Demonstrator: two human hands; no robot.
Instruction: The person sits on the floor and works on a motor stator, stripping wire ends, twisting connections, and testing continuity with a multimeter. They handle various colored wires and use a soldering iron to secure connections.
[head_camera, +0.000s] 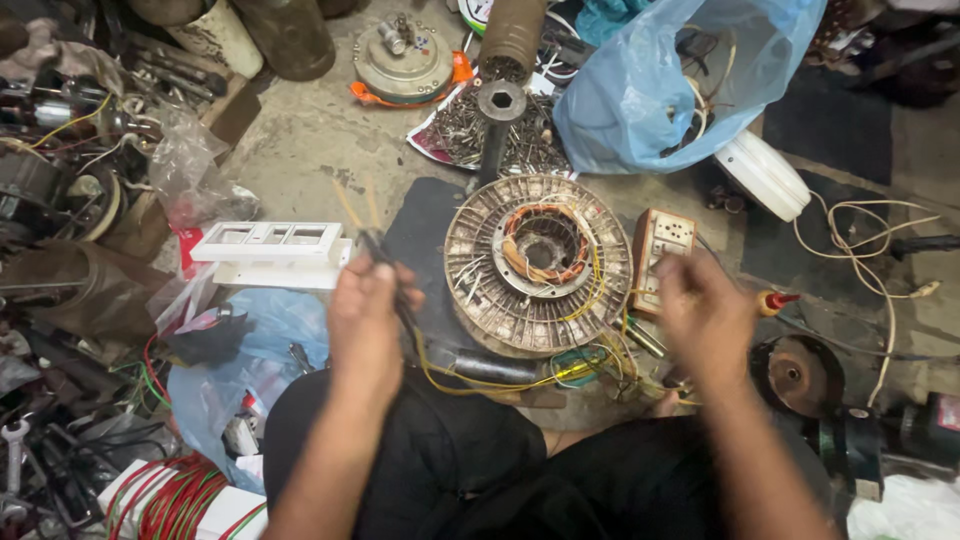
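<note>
Both hands hover above the floor in front of the person's crossed legs, blurred by motion. Left hand (365, 325) is curled closed around a thin dark tool (385, 262) whose tip points up and away, with yellow wires (470, 385) trailing from under the hand toward the right. Right hand (705, 310) is raised with fingers loosely bent; the blur hides whether it grips anything. Between the hands, on a dark mat (415, 235) on the concrete floor, lies a round ceiling-fan stator (538, 262), flat, with copper windings around its open centre and more yellow wire looping off its near edge. Just right of it, touching or nearly so, stands a brown switchboard (660, 255). A white plastic frame (270, 252) lies left of the left hand. Beyond the stator, a heap of screws (500, 135) sits beside a blue plastic bag (680, 80). Red-tipped screwdriver (775, 300) lies near the right hand.
</note>
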